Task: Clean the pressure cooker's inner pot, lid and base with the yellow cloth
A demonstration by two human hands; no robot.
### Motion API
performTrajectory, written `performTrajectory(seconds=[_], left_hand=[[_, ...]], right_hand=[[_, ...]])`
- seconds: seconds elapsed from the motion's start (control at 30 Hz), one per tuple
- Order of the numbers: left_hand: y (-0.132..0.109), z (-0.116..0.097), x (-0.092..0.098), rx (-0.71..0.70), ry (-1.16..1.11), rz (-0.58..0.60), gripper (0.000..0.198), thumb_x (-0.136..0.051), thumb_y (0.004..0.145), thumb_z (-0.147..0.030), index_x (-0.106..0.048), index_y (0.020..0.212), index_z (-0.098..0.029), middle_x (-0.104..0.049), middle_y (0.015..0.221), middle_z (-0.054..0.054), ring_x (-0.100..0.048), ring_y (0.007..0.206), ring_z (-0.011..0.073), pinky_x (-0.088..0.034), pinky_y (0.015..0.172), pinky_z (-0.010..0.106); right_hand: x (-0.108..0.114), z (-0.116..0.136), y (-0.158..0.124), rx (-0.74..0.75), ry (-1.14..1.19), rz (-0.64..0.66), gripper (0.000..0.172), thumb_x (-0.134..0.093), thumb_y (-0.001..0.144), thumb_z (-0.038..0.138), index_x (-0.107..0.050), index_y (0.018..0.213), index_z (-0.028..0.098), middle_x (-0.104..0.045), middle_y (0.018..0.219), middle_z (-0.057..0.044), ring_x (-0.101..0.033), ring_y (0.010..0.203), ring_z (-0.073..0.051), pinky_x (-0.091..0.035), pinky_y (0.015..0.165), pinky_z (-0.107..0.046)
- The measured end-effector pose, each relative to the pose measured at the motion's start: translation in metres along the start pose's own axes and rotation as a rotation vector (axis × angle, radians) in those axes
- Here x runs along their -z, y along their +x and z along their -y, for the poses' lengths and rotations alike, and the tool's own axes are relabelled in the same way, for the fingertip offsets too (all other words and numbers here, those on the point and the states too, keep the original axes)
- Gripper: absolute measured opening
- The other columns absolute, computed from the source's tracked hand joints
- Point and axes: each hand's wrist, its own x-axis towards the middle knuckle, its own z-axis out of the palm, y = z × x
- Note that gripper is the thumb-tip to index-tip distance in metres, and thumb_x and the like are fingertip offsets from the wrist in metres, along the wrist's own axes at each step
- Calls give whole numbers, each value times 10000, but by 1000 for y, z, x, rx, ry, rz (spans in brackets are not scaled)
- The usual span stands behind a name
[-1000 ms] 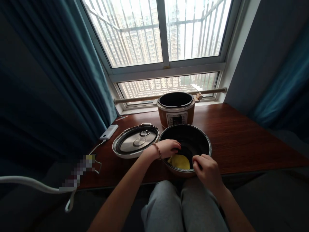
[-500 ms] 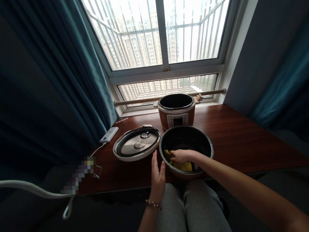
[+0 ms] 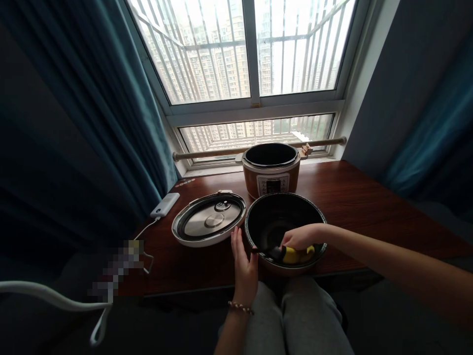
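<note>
A black inner pot [image 3: 284, 206] stands on the wooden table [image 3: 362, 207] near its front edge. My right hand [image 3: 301, 237] is inside the pot, closed on a yellow sponge [image 3: 295, 255] pressed against the near inner wall. My left hand [image 3: 244, 261] rests with fingers stretched flat against the pot's outer left side. A bead bracelet [image 3: 240, 307] circles that wrist. Behind the pot sits the brown cooker body [image 3: 271, 172] with its cavity uncovered.
The cooker lid [image 3: 209, 224] lies upside down left of the pot. A white power bank [image 3: 164, 204] with a cable sits at the table's left. Teal curtains [image 3: 92, 108] hang on both sides of the window [image 3: 251, 69]. My grey-trousered knees [image 3: 291, 315] are under the front edge.
My right hand slid the sponge from the left of the pot's inside toward the near right wall. My left hand stayed at the pot's outer side after leaving the inside a second ago.
</note>
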Motion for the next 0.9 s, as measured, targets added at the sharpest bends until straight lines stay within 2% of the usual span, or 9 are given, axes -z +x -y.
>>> performTrajectory(seconds=[0.1,0.2,0.33,0.47,0.57,0.67,0.73,0.8,0.9], left_hand=[[1,-1,-1,34,-7,11,558,-376,888,-298,-224,1402,-141,-161,1499,105,-69,1387,198,-105,1131,414],[1,-1,-2,39,-13,23,533,-353,891,-266,-247,1400,-149,-175,1497,93,-75,1387,199,-107,1133,414],[3,-3,-2,16,-13,38,517,-358,883,-251,-298,1389,-166,-210,1491,76,-86,1386,214,-116,1131,425],[7,-4,1,-13,0,56,526,-375,873,-257,-318,1384,-144,-228,1486,82,-86,1386,222,-114,1131,420],[8,-5,3,-24,8,53,526,-388,868,-258,-333,1379,-147,-245,1481,77,-88,1385,225,-110,1132,415],[8,-6,3,-26,21,47,520,-388,869,-253,-341,1375,-144,-251,1478,80,-89,1385,225,-114,1130,422],[8,-6,3,-31,28,45,514,-385,871,-248,-345,1373,-146,-253,1477,80,-90,1385,224,-119,1128,427],[7,-5,2,-40,29,39,511,-382,871,-242,-344,1374,-155,-256,1476,77,-99,1384,224,-125,1127,432],[7,-3,1,-42,28,28,514,-383,869,-233,-342,1376,-165,-264,1473,74,-116,1381,227,-133,1125,436]], right_hand=[[4,-7,-16,-67,-190,-61,324,-479,808,399,-622,654,152,-540,580,7,-484,488,-98,-397,519,-234],[14,-19,-23,-117,-539,-322,313,-619,691,440,-579,527,176,-544,550,-23,-566,621,-178,-428,628,-299],[37,-39,-14,-50,-726,-573,272,-765,453,161,-499,426,206,-570,586,-53,-567,844,-252,-419,811,-363],[58,-43,10,99,-726,-702,192,-598,611,11,-579,551,192,-622,962,-130,-451,1105,-276,-312,966,-421],[68,-33,35,235,-732,-694,244,-493,733,10,-632,734,210,-560,1192,-51,-364,1216,-213,-250,1023,-397],[74,-18,59,449,-734,-532,277,-466,782,19,-623,816,245,-533,1244,50,-295,1270,-128,-206,1053,-331],[77,-11,69,550,-714,-447,271,-464,790,22,-616,807,245,-538,1236,65,-278,1278,-106,-193,1056,-308],[78,-9,74,550,-681,-454,245,-479,783,34,-612,765,239,-554,1210,55,-293,1267,-112,-201,1050,-303],[75,-18,69,450,-602,-556,235,-502,750,33,-605,694,236,-601,1107,12,-372,1203,-153,-247,1025,-335]])
